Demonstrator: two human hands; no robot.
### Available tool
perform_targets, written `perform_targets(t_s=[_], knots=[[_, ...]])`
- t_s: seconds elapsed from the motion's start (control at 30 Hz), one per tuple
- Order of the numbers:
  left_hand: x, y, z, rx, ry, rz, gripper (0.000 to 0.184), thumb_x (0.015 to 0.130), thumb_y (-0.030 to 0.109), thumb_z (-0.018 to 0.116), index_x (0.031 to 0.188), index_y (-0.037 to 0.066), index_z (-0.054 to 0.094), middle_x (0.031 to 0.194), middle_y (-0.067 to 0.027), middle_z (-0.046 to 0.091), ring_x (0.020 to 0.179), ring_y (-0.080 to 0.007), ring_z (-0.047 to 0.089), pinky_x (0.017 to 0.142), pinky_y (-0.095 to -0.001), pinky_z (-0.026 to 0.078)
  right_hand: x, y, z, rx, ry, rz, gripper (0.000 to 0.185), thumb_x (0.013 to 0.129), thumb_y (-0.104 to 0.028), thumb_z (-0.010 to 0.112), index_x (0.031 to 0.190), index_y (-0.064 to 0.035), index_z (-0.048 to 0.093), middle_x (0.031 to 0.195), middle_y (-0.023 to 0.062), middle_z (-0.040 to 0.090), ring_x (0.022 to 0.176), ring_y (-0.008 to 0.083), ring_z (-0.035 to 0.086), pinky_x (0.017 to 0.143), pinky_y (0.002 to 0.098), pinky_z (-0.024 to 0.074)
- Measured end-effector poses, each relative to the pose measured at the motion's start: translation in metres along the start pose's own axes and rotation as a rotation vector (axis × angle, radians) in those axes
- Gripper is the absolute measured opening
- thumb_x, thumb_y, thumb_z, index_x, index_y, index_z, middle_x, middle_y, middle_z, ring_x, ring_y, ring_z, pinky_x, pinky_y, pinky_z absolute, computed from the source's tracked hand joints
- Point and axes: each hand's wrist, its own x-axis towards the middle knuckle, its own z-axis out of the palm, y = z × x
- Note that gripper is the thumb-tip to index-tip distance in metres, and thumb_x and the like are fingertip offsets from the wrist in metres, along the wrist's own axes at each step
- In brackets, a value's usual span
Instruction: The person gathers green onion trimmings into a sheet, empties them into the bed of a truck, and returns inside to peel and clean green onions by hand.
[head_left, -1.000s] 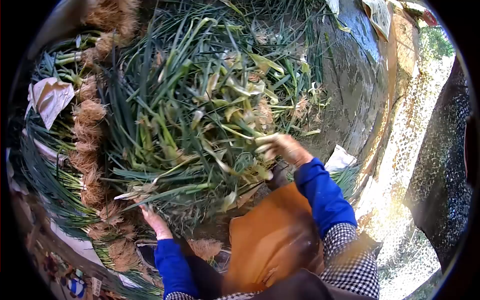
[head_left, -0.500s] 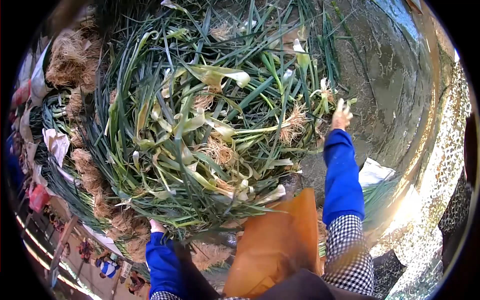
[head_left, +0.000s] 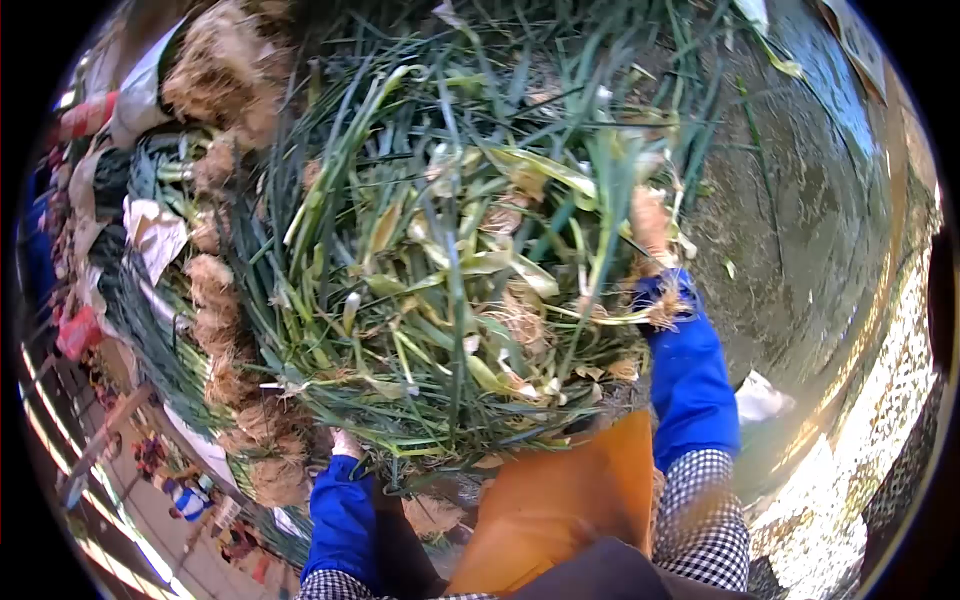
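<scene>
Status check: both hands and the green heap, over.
Green heap loose, tangled. Right hand at its right edge, grip blurred. Left hand at near edge, partly hidden. Roots across right cuff.

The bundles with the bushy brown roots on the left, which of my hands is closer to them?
Left. Your left hand is beside the lower root bundles; your right hand is at the right side of the loose green pile.

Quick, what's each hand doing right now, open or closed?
Left hand: at the near edge of the leafy heap; fingers hidden, grip cannot be told.
Right hand: at the heap's right side; blurred, so open or closed cannot be told.
</scene>
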Motion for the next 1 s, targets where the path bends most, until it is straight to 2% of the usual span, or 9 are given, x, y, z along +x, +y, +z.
perform_targets(t_s=[0.07,0.27,0.43,0.5,0.67,0.77,0.83,0.9,1.0], knots=[[0.005,-0.003,-0.004,-0.047,0.008,0.003,0.050,0.089,0.046,0.035,0.116,0.007,0.049,0.115,-0.0096,0.052,0.101,-0.0251,0.052,0.089,-0.0376,0.042,0.015,-0.109,-0.052,-0.621,0.533,0.055,0.037,0.086,-0.033,0.050,0.100,0.0010,0.055,0.089,0.0160,0.061,0.078,0.0278,0.057,0.069,0.0354,0.0443],[0.022,-0.014,-0.005,-0.155,0.002,0.004,0.050,0.089,0.046,0.035,0.115,0.007,0.050,0.114,-0.0093,0.052,0.100,-0.0244,0.052,0.089,-0.0367,0.042,0.075,-0.038,-0.066,-1.193,0.640,0.235,0.087,0.061,-0.052,0.071,0.124,-0.0006,0.040,0.110,0.0217,0.055,0.106,0.0326,0.052,0.089,0.0381,0.0404],[0.037,-0.020,-0.010,-0.216,-0.010,0.000,0.049,0.089,0.046,0.035,0.114,0.007,0.050,0.114,-0.0091,0.052,0.100,-0.0239,0.052,0.089,-0.0360,0.041,0.057,-0.144,-0.019,-1.200,0.614,0.243,0.069,0.079,-0.049,0.054,0.124,0.0009,0.039,0.117,0.0189,0.052,0.108,0.0320,0.050,0.089,0.0402,0.0393],[0.041,-0.020,-0.017,-0.251,-0.020,-0.008,0.049,0.089,0.046,0.034,0.114,0.007,0.050,0.114,-0.0090,0.052,0.100,-0.0236,0.051,0.089,-0.0357,0.041,0.084,-0.192,0.007,-1.142,0.521,-0.014,0.080,0.079,-0.058,0.047,0.130,0.0016,0.032,0.129,0.0213,0.040,0.120,0.0323,0.038,0.098,0.0379,0.0310],[0.061,-0.021,-0.038,-0.347,-0.059,-0.042,0.049,0.089,0.047,0.034,0.113,0.007,0.051,0.113,-0.0088,0.052,0.100,-0.0231,0.051,0.089,-0.0350,0.041,0.173,-0.192,0.165,-0.603,0.079,0.199,0.098,0.075,-0.069,0.042,0.136,0.0025,0.016,0.138,0.0251,0.021,0.131,0.0314,0.018,0.106,0.0340,0.0164],[0.060,-0.019,-0.042,-0.215,-0.051,0.032,0.044,0.090,0.043,0.035,0.107,0.007,0.053,0.103,-0.0086,0.056,0.093,-0.0222,0.054,0.084,-0.0357,0.045,0.164,-0.198,0.266,-0.636,-0.139,-0.062,0.088,0.077,-0.061,0.050,0.131,0.0042,0.030,0.132,0.0265,0.032,0.122,0.0326,0.035,0.100,0.0348,0.0287],[0.033,-0.004,-0.019,-0.178,0.045,0.013,0.037,0.091,0.037,0.037,0.102,0.007,0.054,0.097,-0.0074,0.057,0.089,-0.0214,0.056,0.079,-0.0346,0.047,0.125,-0.228,0.314,-0.180,-0.681,-0.059,0.059,0.083,-0.043,0.054,0.123,-0.0006,0.043,0.119,0.0245,0.046,0.102,0.0316,0.054,0.088,0.0349,0.0425],[0.031,0.002,-0.024,-0.054,0.071,0.107,0.025,0.090,0.029,0.043,0.096,0.007,0.055,0.087,-0.0054,0.057,0.076,-0.0182,0.055,0.069,-0.0317,0.048,0.097,-0.219,0.350,-1.352,-0.980,-0.959,0.026,0.075,-0.032,0.062,0.087,-0.0087,0.061,0.083,0.0108,0.062,0.075,0.0244,0.060,0.069,0.0349,0.0474],[-0.026,0.058,-0.013,0.078,0.188,0.257,0.029,0.088,0.025,0.045,0.109,0.007,0.052,0.093,-0.0055,0.056,0.082,-0.0159,0.054,0.072,-0.0293,0.046,0.012,-0.255,0.346,-0.948,-0.981,-0.845,0.017,0.078,-0.024,0.056,0.084,-0.0084,0.059,0.082,0.0115,0.059,0.079,0.0253,0.058,0.072,0.0351,0.0463]])
